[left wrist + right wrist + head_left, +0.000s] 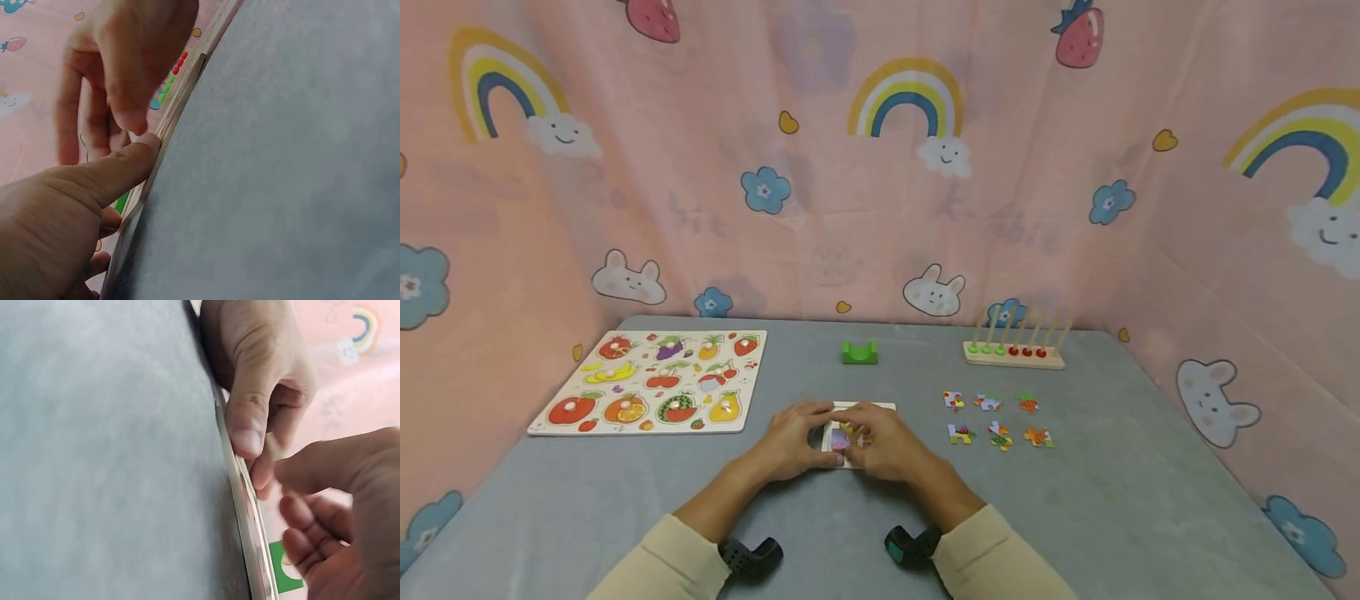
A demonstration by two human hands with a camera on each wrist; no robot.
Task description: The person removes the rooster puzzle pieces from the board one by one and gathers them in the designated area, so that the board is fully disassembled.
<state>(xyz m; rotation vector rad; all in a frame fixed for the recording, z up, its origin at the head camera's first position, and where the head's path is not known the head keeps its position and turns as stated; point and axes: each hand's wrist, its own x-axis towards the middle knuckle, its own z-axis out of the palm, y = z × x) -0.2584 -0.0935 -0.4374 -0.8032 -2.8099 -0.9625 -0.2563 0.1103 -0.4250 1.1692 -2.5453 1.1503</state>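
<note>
A small wooden jigsaw tray point(838, 458) with a printed picture lies on the table under both hands. My left hand point(790, 442) grips it at the left side, and its thumb point(128, 165) presses on the near edge. Over the tray's right part, my right hand point(883, 440) has its fingers bent together. A small pale jigsaw piece point(274, 446) stands tilted at its thumb tip in the right wrist view, pinched by that hand, which covers most of it. Part of a purple and yellow picture shows between the hands.
Several loose jigsaw pieces point(988, 403) lie in two rows to the right. A fruit peg puzzle board point(647, 429) is at the left. Farther back are a green U-shaped block point(860, 354) and a wooden peg rack point(1015, 358) with green and red beads. A patterned curtain point(865, 225) surrounds the table.
</note>
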